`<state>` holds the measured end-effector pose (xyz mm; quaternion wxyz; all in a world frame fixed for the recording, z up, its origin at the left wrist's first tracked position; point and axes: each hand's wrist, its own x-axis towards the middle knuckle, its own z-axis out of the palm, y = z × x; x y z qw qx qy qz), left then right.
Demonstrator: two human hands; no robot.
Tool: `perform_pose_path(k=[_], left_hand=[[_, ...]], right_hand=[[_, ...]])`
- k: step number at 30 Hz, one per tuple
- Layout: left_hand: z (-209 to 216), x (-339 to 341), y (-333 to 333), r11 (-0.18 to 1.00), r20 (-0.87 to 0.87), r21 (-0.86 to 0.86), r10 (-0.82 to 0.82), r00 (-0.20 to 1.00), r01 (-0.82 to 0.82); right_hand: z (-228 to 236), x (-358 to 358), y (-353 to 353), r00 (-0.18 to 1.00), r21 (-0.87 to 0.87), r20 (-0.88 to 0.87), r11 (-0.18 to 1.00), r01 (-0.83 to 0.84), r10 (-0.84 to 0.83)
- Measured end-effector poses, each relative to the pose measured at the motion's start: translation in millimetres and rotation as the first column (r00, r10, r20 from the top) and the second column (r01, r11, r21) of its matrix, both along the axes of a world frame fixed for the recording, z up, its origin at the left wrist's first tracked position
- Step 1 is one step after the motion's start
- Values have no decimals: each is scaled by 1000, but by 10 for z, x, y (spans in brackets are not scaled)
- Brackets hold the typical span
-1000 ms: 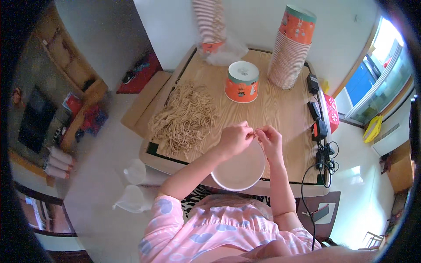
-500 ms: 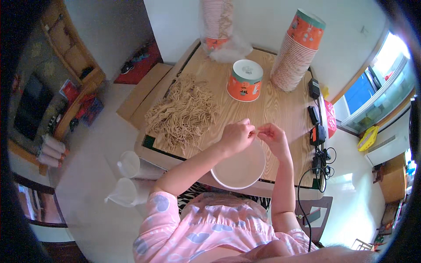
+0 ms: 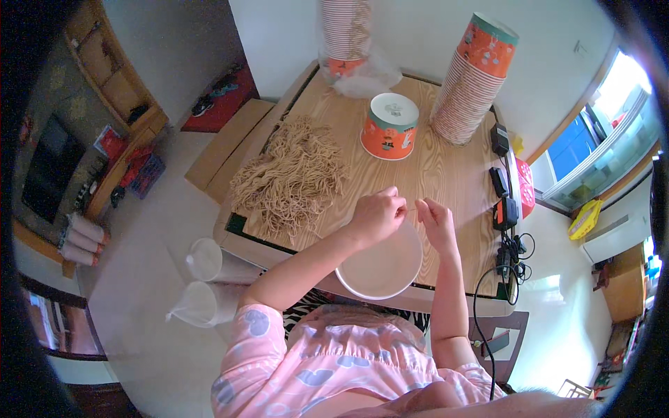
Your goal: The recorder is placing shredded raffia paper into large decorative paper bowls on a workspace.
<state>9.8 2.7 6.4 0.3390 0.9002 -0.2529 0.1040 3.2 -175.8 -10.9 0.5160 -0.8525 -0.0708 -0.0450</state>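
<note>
my left hand (image 3: 376,214) and my right hand (image 3: 437,224) are raised close together above the far rim of the white bowl (image 3: 381,268), and between them i pinch a thin pale strand (image 3: 412,207), one end in the fingertips of each hand. the strand is stretched nearly level, its long axis running left to right across my view, one end pointing at my left thumb and the other at my right fingers; it is so fine that i can barely make it out. both hands are narrowed to a pinch, the left curled into a loose fist, the right with its fingers bunched forward. the bowl sits at the near edge of the wooden surface (image 3: 446,174), just under my hands. to my left on the surface lies a loose heap of tan strands (image 3: 291,182), mostly lying away from me. further back stands an orange paper cup (image 3: 390,127) turned mouth down, and beside it, to the right, a tall tilted stack of orange cups (image 3: 474,80).
</note>
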Motion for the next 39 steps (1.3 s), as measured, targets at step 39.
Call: perform_pose_path(k=[39], left_hand=[[44, 23, 282, 940, -267, -230, -310, 912, 252]], right_hand=[[55, 31, 231, 989, 116, -23, 983, -146, 149]])
